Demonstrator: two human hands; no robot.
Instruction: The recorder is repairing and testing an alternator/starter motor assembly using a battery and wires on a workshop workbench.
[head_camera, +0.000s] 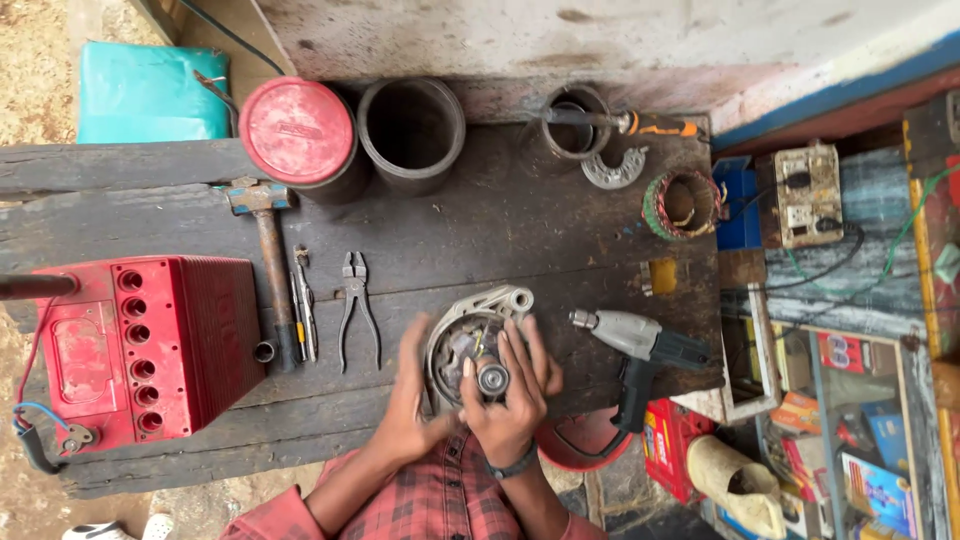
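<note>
Both hands are on 1 grey metal alternator housing (478, 340), which lies on the dark wooden workbench (500, 230) near its front edge. The right hand (515, 395) is cupped over the housing's right side, fingers spread and curled around the rim, with the small round bearing hub showing just below its fingertips. The left hand (408, 395) is blurred; it is pressed against the housing's left side with fingers extended, and I cannot tell how firmly it grips.

Left of the housing lie 1 pair of pliers (357, 310), then 1 thin screwdriver-like tool (304, 310), then 1 hammer (268, 265) with a rusty handle. Further left stands 1 red battery (150, 345). Right of the housing, just beside it, lies 1 grey and black power drill (640, 355). Behind the housing, at the back of the bench, stand 2 dark cylinders: 1 with a red lid (297, 130) and 1 open (411, 130). Back and right of the housing sit 1 copper-wound stator ring (683, 203) and 1 orange-handled screwdriver (625, 122).
</note>
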